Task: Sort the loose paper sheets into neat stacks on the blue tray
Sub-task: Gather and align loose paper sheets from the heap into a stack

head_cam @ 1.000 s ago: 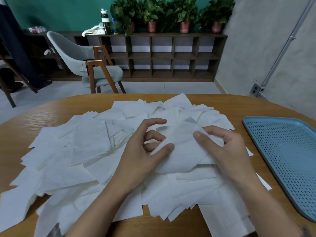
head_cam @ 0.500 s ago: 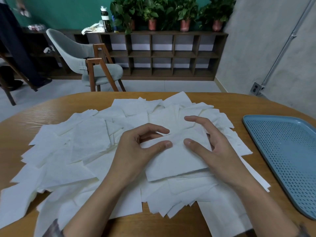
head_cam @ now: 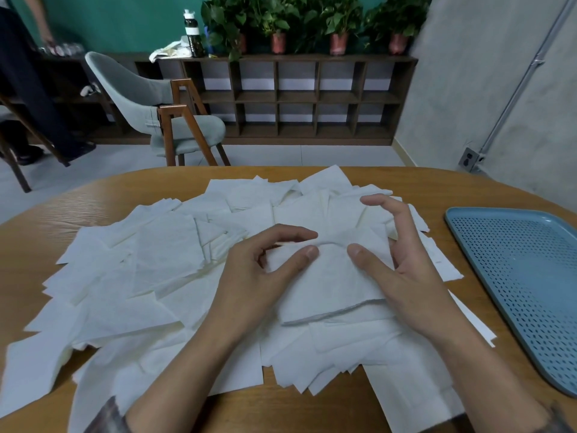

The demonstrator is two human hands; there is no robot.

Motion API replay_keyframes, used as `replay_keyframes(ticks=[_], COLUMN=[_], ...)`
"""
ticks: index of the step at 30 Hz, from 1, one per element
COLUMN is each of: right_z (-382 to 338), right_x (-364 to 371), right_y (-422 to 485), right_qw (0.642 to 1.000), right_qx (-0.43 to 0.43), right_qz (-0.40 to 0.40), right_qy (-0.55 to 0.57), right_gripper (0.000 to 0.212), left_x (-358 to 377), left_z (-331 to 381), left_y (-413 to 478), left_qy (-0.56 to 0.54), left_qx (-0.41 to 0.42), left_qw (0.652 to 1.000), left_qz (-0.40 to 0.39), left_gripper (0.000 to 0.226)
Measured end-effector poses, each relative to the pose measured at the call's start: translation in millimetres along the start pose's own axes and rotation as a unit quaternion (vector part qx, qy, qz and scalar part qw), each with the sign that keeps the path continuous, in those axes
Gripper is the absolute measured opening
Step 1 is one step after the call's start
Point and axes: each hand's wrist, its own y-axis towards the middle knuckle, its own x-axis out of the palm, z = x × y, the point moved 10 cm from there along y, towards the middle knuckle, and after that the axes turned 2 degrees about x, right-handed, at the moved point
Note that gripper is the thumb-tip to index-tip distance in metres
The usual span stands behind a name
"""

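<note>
A wide heap of loose white paper sheets (head_cam: pixel 162 254) covers the middle of the round wooden table (head_cam: pixel 62 207). On top of it, a small flat bundle of sheets (head_cam: pixel 324 285) sits between my hands, its near edge slightly raised. My left hand (head_cam: pixel 256 276) grips its left side, thumb on top and fingers curled at the far edge. My right hand (head_cam: pixel 409 276) holds its right side with the thumb pressed on top and the fingers arched over the far corner. The blue perforated tray (head_cam: pixel 524 270) lies at the right, bare, apart from both hands.
Beyond the table's far edge stand a grey chair (head_cam: pixel 156 98) with wooden legs and a low dark shelf unit (head_cam: pixel 312 98) topped with potted plants. A person's dark-clothed legs (head_cam: pixel 28 89) are at the far left. Bare wood shows between heap and tray.
The sheet that was held up crumpled has been laid flat on the heap. My right fingers have lifted and arched, and both thumbs now sit closer together on the bundle.
</note>
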Motion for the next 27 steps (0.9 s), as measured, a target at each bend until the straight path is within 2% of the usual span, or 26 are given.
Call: replay_keyframes(ticks=[3, 6, 7, 9, 11, 13, 15, 17, 22, 27], right_z=[-5, -14, -12, -5, -5, -4, -4, -3, -2, -1], right_x=[-4, 0, 3, -3, -15, -24, -28, -29, -29, -27], right_y=[0, -1, -1, 0, 2, 3, 3, 3, 4, 5], right_qw=[1.0, 0.997, 0.996, 0.997, 0.996, 0.993, 0.992, 0.992, 0.992, 0.993], right_qx=[-0.014, -0.047, -0.04, -0.02, -0.024, -0.034, -0.039, -0.043, -0.036, -0.024], right_qz=[-0.006, -0.044, -0.054, -0.026, 0.035, 0.071, 0.085, 0.089, 0.089, 0.081], right_qy=[0.016, -0.049, -0.059, -0.067, -0.083, -0.085, -0.079, -0.08, -0.079, -0.078], right_gripper=[0.046, 0.019, 0.016, 0.027, 0.033, 0.035, 0.035, 0.035, 0.037, 0.044], left_x=[0, -1, -1, -3, 5, 26, 53, 65, 55, 34], left_z=[-1, -2, 0, 11, 26, 28, 17, 9, 13, 19], left_y=[-2, -1, -2, -5, -9, -16, -22, -28, -24, -18], left_qy=[-0.027, -0.027, -0.013, 0.068, 0.155, 0.171, 0.182, 0.208, 0.193, 0.092], left_qx=[-0.009, -0.003, 0.008, 0.074, 0.17, 0.222, 0.216, 0.213, 0.228, 0.158], left_qw=[1.0, 0.999, 1.0, 0.994, 0.971, 0.96, 0.948, 0.935, 0.944, 0.978], left_qz=[0.003, 0.019, 0.024, 0.052, 0.056, -0.024, -0.145, -0.193, -0.142, -0.096], left_gripper=[0.015, 0.02, 0.023, 0.028, 0.029, 0.028, 0.031, 0.032, 0.011, 0.013])
